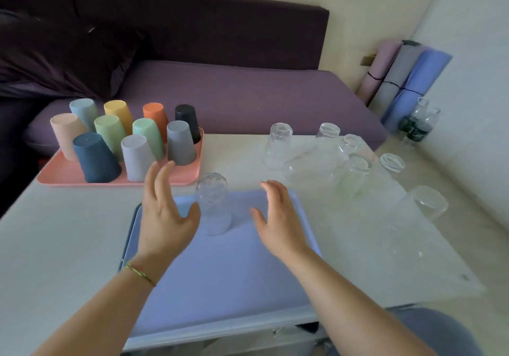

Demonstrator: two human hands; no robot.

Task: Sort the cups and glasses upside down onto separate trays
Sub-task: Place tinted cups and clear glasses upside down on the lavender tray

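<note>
A blue tray (220, 278) lies at the table's near edge. One clear glass (212, 204) stands upside down at its far left corner. My left hand (165, 212) hovers just left of that glass, fingers spread and holding nothing. My right hand (281, 218) hovers to the glass's right over the tray, also spread and free. A pink tray (60, 172) at the far left carries several coloured plastic cups (137, 157), all upside down. Several clear glasses (355, 174) stand inverted on the bare table at the right.
The white table (55, 234) ends at a corner on the right. A purple sofa (248, 94) runs behind it. Rolled mats (405, 80) lean in the far right corner, with plastic bottles (418, 124) on the floor beside them.
</note>
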